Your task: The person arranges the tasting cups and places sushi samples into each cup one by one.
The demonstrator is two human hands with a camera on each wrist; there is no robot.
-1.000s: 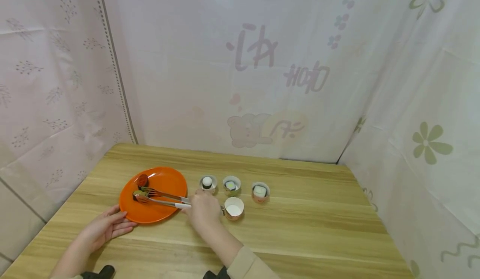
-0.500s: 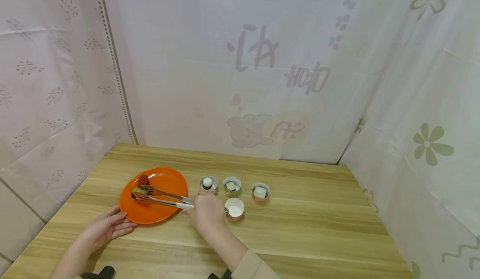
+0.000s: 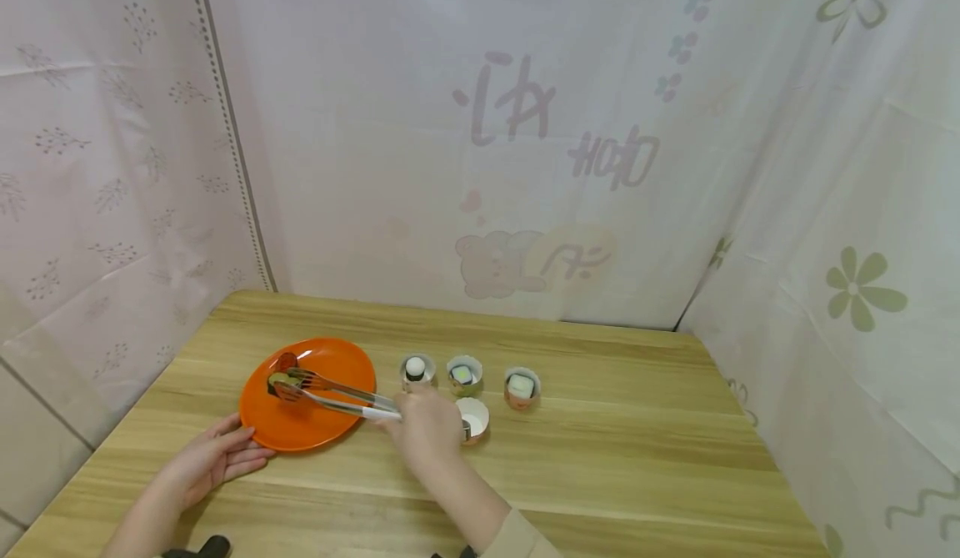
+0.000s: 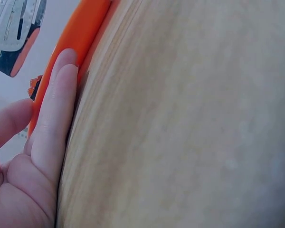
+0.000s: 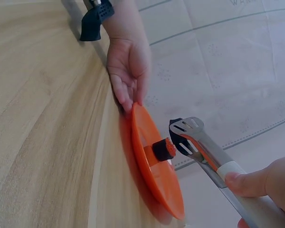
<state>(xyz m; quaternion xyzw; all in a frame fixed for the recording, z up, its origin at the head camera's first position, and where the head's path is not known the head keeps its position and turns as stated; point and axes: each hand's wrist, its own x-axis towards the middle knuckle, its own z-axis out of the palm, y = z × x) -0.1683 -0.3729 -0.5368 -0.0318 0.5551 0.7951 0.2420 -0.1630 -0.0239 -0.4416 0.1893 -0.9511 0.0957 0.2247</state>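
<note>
My left hand (image 3: 213,462) pinches the near left rim of an orange oval plate (image 3: 337,366), thumb at the rim and fingers along its underside. My right hand (image 3: 427,429) grips metal serving tongs (image 3: 352,409) by their white handles. Between the slotted tong heads is a dark-wrapped sushi piece with a greenish top (image 3: 276,384). The right wrist view shows this held sushi (image 5: 175,127) raised off the plate. A red-topped sushi roll (image 5: 164,149) stands on the plate. In the left wrist view, the held piece (image 4: 12,66) hangs above the rim, partly behind a tong head.
Right of the plate stand small scalloped cups: one with a white-topped sushi (image 3: 415,367), one with a pale green-centred piece (image 3: 461,374), one with a whitish piece (image 3: 521,386). A white-lined cup (image 3: 475,412) is partly hidden by my right hand. Patterned curtains surround the table.
My right hand has shifted a little to the right with the tongs, and the greenish sushi has come up between the tong heads. The left hand and plate stay in place.
</note>
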